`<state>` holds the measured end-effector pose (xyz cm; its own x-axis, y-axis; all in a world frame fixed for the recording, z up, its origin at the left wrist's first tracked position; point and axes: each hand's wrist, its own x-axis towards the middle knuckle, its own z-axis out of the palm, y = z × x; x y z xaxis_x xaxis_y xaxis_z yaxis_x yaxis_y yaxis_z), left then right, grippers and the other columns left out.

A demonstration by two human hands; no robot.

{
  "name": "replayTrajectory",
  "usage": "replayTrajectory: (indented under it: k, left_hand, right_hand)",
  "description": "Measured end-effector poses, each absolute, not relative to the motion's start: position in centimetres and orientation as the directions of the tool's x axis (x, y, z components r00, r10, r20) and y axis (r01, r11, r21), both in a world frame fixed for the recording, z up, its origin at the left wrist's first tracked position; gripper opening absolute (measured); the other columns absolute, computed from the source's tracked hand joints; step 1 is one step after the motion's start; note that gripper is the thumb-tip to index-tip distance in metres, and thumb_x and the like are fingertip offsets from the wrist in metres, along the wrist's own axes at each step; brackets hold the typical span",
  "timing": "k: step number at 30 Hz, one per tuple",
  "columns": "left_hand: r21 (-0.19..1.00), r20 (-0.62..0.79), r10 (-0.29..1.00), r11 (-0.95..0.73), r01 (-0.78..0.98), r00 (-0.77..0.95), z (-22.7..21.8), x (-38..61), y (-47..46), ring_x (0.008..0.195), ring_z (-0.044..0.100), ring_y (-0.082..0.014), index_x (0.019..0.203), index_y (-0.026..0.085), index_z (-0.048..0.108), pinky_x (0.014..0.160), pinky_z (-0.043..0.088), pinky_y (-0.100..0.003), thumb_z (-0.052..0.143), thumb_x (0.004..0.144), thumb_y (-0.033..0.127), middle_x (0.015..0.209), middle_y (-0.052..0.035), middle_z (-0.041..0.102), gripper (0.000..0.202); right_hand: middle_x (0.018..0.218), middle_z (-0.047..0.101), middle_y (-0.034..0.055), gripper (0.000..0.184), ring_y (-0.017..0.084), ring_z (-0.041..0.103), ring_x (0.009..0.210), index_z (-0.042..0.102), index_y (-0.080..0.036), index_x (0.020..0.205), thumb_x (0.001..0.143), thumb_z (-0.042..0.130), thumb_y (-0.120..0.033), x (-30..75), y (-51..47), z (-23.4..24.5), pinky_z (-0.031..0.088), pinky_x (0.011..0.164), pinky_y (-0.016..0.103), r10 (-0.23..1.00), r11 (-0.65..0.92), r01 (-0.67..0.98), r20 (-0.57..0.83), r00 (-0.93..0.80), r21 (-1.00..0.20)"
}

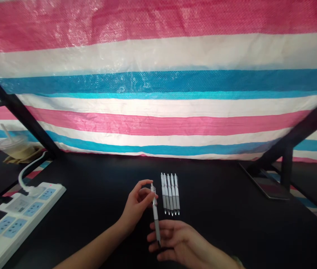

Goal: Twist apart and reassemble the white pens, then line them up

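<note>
A white pen with a grey grip [155,213] hangs slightly tilted above the table, tip downward. My left hand [137,203] pinches its upper part between thumb and fingers, and the index fingertip rests at the push button on top. Beside the pen's lower end is my right hand [179,239], its fingers apart and pointing left behind the grip; whether they touch the pen I cannot tell. Just right of my left hand, several matching pens [170,194] lie side by side in a neat row, tips toward me.
On the left of the black table [217,209] lies a white power strip [24,220] with a plug in it. A phone [267,183] rests at the right by a black frame bar [293,138]. Behind hangs a striped sheet [158,82]. A plastic cup [14,144] stands far left.
</note>
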<state>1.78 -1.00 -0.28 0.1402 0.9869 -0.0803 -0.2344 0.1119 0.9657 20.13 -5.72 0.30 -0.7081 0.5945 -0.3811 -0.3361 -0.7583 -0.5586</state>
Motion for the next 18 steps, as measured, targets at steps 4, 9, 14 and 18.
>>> replayTrajectory:
  k: [4,9,14,18]
  left_hand:
    - [0.966,-0.091,0.987,0.119,-0.228,0.132,-0.33,1.65,-0.83,0.066,0.064,-0.0145,0.104,0.018,0.062,0.061,0.051,-0.024,0.076,0.078,0.036,0.076,-0.0025,0.072,0.035]
    - [0.965,-0.107,0.988,0.130,-0.229,0.114,-0.32,1.67,-0.73,0.066,0.064,-0.0136,0.108,0.019,0.061,0.060,0.051,-0.023,0.075,0.079,0.035,0.077,-0.0021,0.072,0.036]
    - [0.963,-0.113,0.987,0.138,-0.232,0.117,-0.41,1.57,-0.66,0.068,0.064,-0.0149,0.103,0.019,0.061,0.062,0.053,-0.025,0.076,0.078,0.035,0.076,-0.0022,0.071,0.033]
    - [0.960,-0.121,0.986,0.146,-0.238,0.118,-0.57,1.32,-0.41,0.068,0.065,-0.0142,0.114,0.020,0.059,0.062,0.052,-0.024,0.073,0.081,0.035,0.078,-0.0018,0.071,0.039]
  right_hand:
    - [0.108,0.073,0.0153,0.053,0.026,0.069,0.097,0.072,-0.010,0.109,0.059,0.058,0.000,20.15,-5.71,0.37,0.047,0.085,0.036,0.593,-0.753,-0.339,-0.358,-0.721,-0.564]
    - [0.106,0.073,0.0159,0.053,0.026,0.070,0.095,0.073,-0.009,0.107,0.058,0.058,0.001,20.12,-5.75,0.67,0.048,0.083,0.036,0.599,-0.752,-0.345,-0.363,-0.714,-0.562]
    - [0.105,0.073,0.0161,0.054,0.025,0.070,0.093,0.072,-0.008,0.108,0.057,0.057,0.001,20.12,-5.83,0.63,0.049,0.082,0.035,0.606,-0.745,-0.353,-0.353,-0.713,-0.566]
    - [0.103,0.073,0.0147,0.052,0.024,0.072,0.088,0.071,-0.010,0.108,0.058,0.057,-0.001,20.13,-6.00,0.31,0.051,0.078,0.033,0.609,-0.729,-0.320,-0.361,-0.706,-0.604]
